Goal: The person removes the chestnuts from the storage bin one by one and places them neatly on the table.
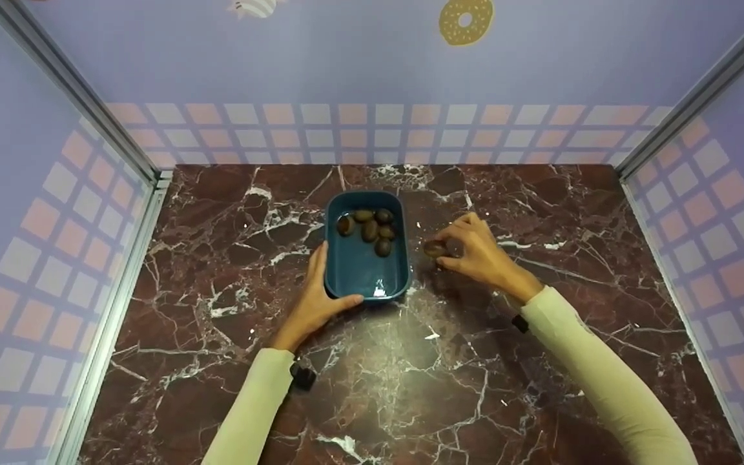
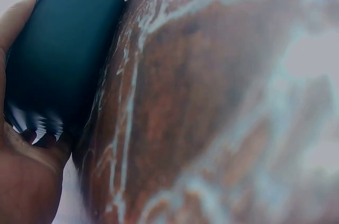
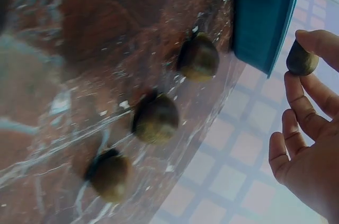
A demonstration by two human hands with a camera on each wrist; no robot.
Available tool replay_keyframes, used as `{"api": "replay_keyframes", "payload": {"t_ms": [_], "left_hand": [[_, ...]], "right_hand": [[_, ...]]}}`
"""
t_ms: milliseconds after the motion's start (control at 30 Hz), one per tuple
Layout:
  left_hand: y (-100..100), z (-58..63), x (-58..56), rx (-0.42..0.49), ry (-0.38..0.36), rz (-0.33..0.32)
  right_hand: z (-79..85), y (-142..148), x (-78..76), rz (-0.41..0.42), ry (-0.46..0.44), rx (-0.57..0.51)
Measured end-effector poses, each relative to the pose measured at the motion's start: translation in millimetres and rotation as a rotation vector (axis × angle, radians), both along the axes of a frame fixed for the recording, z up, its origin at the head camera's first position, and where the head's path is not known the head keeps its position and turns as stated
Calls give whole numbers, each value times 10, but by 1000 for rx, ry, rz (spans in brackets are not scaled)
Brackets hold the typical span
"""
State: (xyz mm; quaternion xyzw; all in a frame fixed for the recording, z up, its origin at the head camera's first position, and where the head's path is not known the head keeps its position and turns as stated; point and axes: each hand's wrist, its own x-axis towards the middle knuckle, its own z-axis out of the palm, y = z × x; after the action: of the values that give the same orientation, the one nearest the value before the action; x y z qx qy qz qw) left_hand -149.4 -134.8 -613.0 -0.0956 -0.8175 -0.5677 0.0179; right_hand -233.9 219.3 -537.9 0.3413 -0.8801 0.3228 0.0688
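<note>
The right hand (image 1: 477, 253) over there has 1 brown piece (image 1: 435, 248) pinched at its fingertips. The left hand (image 1: 316, 294), thumb and fingers apart, touches the blue container (image 1: 354, 271); clustered pieces (image 1: 370, 231) inside lie beyond its thumb. 3 loose pieces (image 3: 157, 119) sit near the right hand.
</note>
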Motion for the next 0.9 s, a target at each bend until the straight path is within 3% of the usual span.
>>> {"api": "replay_keyframes", "payload": {"t_ms": [333, 767, 900], "left_hand": [[-36, -12, -43, -6, -21, -50], [-56, -41, -27, 27, -6, -33], [-56, -37, -22, 39, -31, -32]], "right_hand": [[-89, 372, 135, -116, -80, -19], [-266, 775, 168, -227, -127, -38], [-299, 894, 178, -255, -132, -62]]}}
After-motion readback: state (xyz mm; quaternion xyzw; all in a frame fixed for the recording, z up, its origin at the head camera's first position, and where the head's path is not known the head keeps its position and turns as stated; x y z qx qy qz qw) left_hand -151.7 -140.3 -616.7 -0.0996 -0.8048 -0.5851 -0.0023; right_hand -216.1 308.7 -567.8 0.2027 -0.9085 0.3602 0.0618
